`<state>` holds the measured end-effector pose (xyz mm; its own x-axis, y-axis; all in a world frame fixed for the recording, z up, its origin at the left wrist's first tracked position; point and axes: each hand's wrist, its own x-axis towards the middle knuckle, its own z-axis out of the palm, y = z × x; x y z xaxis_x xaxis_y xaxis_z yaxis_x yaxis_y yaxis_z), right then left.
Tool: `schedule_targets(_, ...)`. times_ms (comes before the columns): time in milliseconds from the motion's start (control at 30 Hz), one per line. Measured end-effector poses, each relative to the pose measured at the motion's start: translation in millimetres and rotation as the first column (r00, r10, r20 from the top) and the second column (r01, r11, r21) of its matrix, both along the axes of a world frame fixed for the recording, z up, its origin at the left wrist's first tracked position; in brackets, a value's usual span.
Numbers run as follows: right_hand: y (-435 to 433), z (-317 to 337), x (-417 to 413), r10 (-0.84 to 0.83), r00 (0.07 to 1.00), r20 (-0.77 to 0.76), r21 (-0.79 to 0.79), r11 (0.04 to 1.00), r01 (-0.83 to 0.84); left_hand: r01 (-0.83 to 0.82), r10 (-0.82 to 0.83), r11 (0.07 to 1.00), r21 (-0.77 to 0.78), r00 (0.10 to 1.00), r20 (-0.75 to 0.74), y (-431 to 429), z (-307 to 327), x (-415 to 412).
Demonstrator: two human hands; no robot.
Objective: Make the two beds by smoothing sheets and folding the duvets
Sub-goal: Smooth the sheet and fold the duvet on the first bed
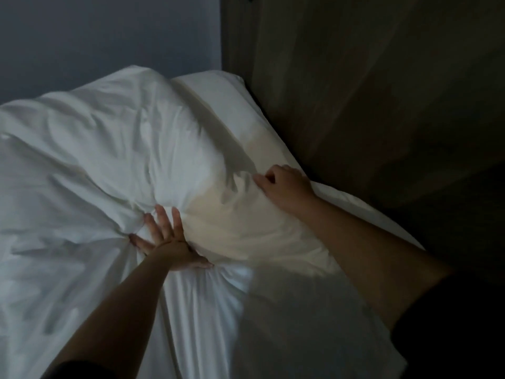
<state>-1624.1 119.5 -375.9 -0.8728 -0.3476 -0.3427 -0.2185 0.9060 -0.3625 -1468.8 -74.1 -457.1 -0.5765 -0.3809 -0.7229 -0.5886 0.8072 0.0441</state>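
Across the bed (383, 223), which fills the lower left of the dim head view, a white duvet (90, 149) lies bunched in deep, loose folds, heaped highest toward the far side and trailing down toward the near edge. The left hand (169, 242) lies flat on it with fingers straight and spread, palm pressing down at a spot where many creases gather into a knot. Near it, closer to the head of the bed, the right hand (287, 187) has its fingers curled and pinches a raised fold of the same duvet, lifting it into a small peak. Beyond that fold a smoother white patch (218, 99) shows; whether it is sheet or pillow cannot be told. A dark wood-grained panel (382, 91) stands along the bed's right edge, touching it, and a plain grey-blue wall (109, 36) rises behind. Both forearms are bare, with a dark sleeve (451, 324) on the right upper arm.
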Motion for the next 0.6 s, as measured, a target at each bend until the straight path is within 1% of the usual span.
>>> schedule_targets(67, -19, -12, -10, -0.062, 0.990, 0.125, -0.019, 0.998, 0.065, -0.018, 0.018, 1.000, 0.007, 1.000, 0.014, 0, -3, -1)
schedule_targets(100, -23, -19, -11, -0.053, 0.989, 0.135, 0.001, 0.999, 0.053, -0.032, 0.032, 0.999, 0.005, 0.999, 0.022, 0, -4, -2)
schedule_targets(200, -27, -39, -8, 0.011, 0.999, 0.046, 0.051, 0.999, -0.013, -0.055, 0.055, 0.998, -0.017, 0.997, 0.053, 0, -6, -6)
schedule_targets(267, -27, -45, -11, 0.053, 0.998, 0.014, 0.075, 0.996, -0.054, -0.070, 0.071, 0.998, -0.007, 0.995, 0.072, -1, -4, -9)
schedule_targets(433, -31, -47, -21, 0.116, 0.993, 0.029, 0.126, 0.985, -0.119, -0.041, 0.040, 0.999, 0.006, 0.996, 0.083, -1, 5, -6)
schedule_targets(600, -32, -51, -20, 0.135, 0.991, 0.016, 0.167, 0.977, -0.135, -0.013, 0.012, 1.000, 0.024, 1.000, 0.026, -2, 6, 1)
